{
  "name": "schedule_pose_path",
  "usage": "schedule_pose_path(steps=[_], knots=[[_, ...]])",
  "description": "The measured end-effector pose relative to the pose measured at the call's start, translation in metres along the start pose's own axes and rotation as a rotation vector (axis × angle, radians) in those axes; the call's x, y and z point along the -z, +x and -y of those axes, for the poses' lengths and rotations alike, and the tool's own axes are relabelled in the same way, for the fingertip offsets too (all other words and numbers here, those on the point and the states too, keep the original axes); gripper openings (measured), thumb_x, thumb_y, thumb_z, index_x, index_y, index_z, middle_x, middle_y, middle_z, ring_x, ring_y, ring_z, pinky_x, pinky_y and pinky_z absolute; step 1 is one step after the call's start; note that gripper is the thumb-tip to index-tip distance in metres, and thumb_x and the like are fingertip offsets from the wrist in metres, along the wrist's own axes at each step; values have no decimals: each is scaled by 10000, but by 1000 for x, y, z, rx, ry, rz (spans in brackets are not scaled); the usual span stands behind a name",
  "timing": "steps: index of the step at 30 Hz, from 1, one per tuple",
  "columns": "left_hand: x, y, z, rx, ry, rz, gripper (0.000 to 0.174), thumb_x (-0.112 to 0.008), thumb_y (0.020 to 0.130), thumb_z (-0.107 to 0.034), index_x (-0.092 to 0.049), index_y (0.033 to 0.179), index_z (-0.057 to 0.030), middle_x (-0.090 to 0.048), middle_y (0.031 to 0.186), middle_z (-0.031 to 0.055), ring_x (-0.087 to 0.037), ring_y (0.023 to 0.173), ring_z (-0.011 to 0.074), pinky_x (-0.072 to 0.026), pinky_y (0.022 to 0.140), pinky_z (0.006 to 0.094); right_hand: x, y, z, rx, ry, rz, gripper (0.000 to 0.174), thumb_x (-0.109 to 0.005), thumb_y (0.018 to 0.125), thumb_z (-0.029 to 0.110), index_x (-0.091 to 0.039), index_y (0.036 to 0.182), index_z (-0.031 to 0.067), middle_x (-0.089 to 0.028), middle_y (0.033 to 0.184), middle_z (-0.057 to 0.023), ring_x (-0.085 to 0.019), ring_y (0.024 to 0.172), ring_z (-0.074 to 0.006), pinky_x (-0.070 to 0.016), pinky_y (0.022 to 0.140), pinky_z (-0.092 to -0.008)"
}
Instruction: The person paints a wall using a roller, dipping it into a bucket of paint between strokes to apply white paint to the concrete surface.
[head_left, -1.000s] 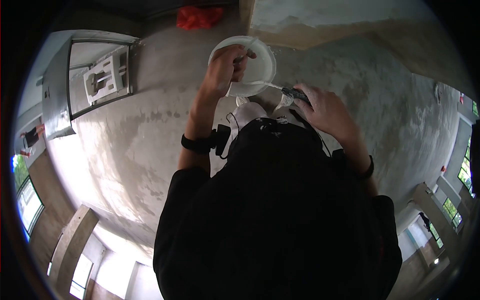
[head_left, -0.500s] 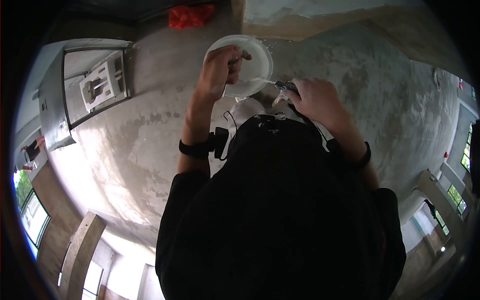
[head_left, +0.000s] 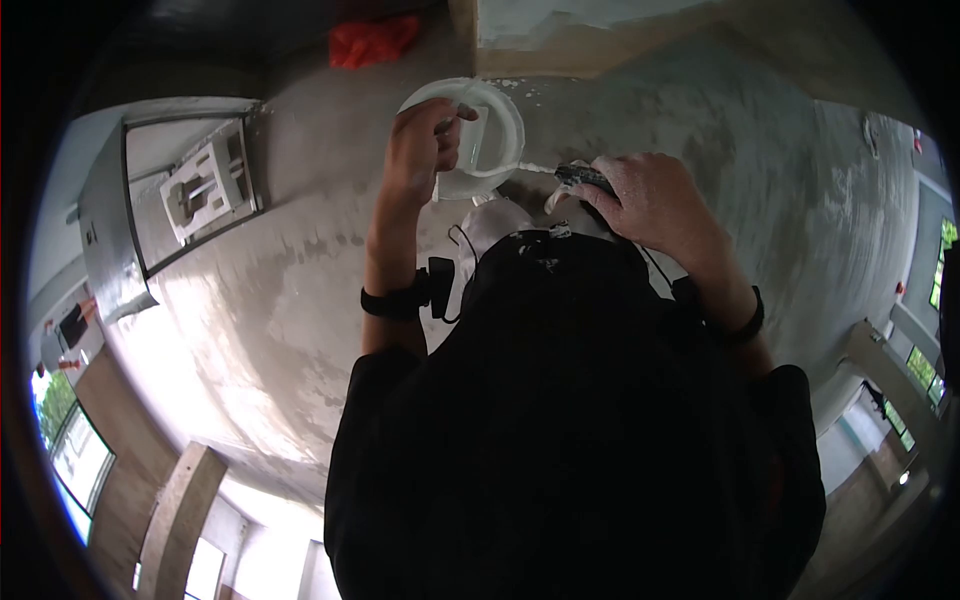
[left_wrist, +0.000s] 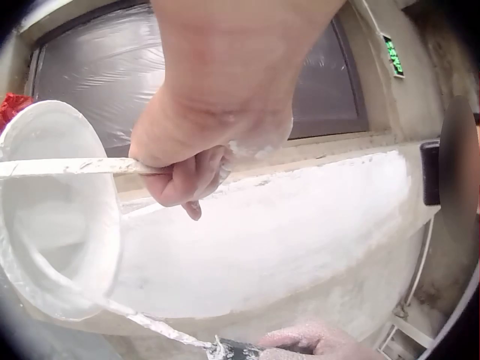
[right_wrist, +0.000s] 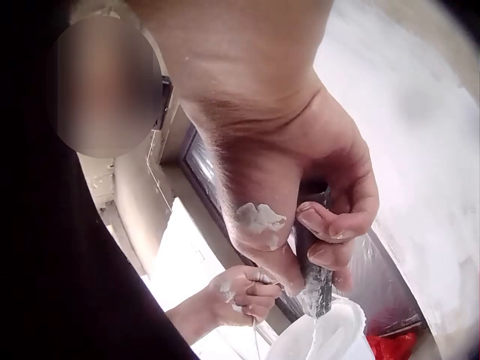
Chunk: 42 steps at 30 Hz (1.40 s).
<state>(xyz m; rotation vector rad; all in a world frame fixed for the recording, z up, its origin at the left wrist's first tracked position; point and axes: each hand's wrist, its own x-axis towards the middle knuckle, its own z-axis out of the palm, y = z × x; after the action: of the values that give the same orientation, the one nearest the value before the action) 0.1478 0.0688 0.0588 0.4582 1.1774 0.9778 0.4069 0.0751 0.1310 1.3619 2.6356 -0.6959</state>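
Observation:
My left hand is curled over a white plastic bucket on the head view's upper part. It grips a thin, flat, white-smeared strip-like tool, whose length crosses the bucket's mouth in the left wrist view. On the other side, my right hand holds the dark handle of a second tool, fingers and thumb wrapped round it. From that handle a narrow white-coated shaft or blade edge runs into the bucket. White paste clings to both hands. Neither tool's full shape shows.
A red plastic bag lies beyond the bucket. A white slotted object stands in an opening at left. Another person is far left. The left wrist view shows a white-coated wall patch below a plastic-covered window.
Bucket and left hand have shifted slightly left in the head view. The right hand's tool now shows as a longer white curve across the bucket's inside. Both hands keep their grips.

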Motion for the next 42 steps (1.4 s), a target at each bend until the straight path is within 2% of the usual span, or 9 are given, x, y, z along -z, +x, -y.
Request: schedule_pose_path(steps=[2, 14, 20, 23, 25, 32, 34, 37, 42], knots=[[3, 0, 2, -25, -58, -7, 253, -415, 884, -129, -566, 867, 74, -291, 548, -48, -201, 417, 42, -176, 395, 243, 4, -4, 0, -6, -2, 9, 349, -609, 835, 354, -610, 739, 19, -603, 629, -160, -612, 644, -342, -485, 584, -439], [6, -1, 6, -35, -29, -52, 244, -412, 876, -122, -555, 877, 76, -279, 529, -51, -220, 405, 40, -189, 387, 236, -1, -8, -5, -76, 180, 26, 327, -607, 846, 336, -623, 777, 17, -599, 643, -185, -595, 635, -372, -472, 615, -452], [8, 2, 11, -53, -35, -31, 236, -443, 877, -136, -560, 874, 68, -275, 533, -53, -212, 407, 43, -178, 392, 241, -3, -9, -12, -67, 218, -8, 300, -617, 842, 316, -650, 797, 22, -604, 636, -174, -597, 625, -361, -461, 600, -442], [8, 3, 10, -19, -45, -47, 231, -458, 876, -143, -563, 872, 63, -269, 536, -55, -208, 410, 41, -174, 393, 240, -2, -10, -13, -118, 370, 90, 297, -622, 838, 311, -663, 802, 20, -603, 630, -170, -592, 610, -352, -452, 588, -428], [7, 3, 11, -11, -57, -44, 233, -460, 877, -147, -563, 873, 62, -266, 535, -57, -207, 412, 41, -173, 393, 239, -9, -12, -11, -122, 315, 16, 299, -623, 839, 310, -667, 801, 17, -604, 623, -163, -590, 591, -335, -445, 576, -412], [6, 3, 10, 1, -52, -44, 241, -474, 881, -163, -562, 886, 62, -262, 536, -61, -204, 416, 39, -171, 394, 236, -10, -10, -12, -161, 381, 41, 301, -628, 839, 310, -664, 807, 13, -602, 613, -163, -597, 572, -324, -447, 561, -398], [7, 4, 10, 3, -61, -40, 237, -476, 879, -161, -565, 883, 59, -262, 536, -61, -205, 417, 38, -172, 395, 235, -13, -11, -11, -175, 347, -66, 302, -632, 838, 309, -662, 796, 11, -605, 612, -156, -596, 567, -323, -453, 562, -389], [5, 4, 10, -6, -51, -43, 230, -479, 876, -160, -573, 871, 51, -263, 534, -60, -208, 419, 38, -175, 396, 236, -9, -10, -9, -189, 389, 24, 297, -629, 839, 308, -669, 793, 18, -610, 603, -138, -599, 558, -306, -455, 555, -380], [3, 5, 9, 8, -52, -50, 225, -484, 871, -162, -585, 847, 38, -271, 535, -56, -211, 420, 40, -175, 395, 239, -16, -10, -14, -189, 426, -23, 285, -629, 834, 302, -677, 805, 22, -611, 603, -135, -603, 554, -293, -454, 547, -378]])
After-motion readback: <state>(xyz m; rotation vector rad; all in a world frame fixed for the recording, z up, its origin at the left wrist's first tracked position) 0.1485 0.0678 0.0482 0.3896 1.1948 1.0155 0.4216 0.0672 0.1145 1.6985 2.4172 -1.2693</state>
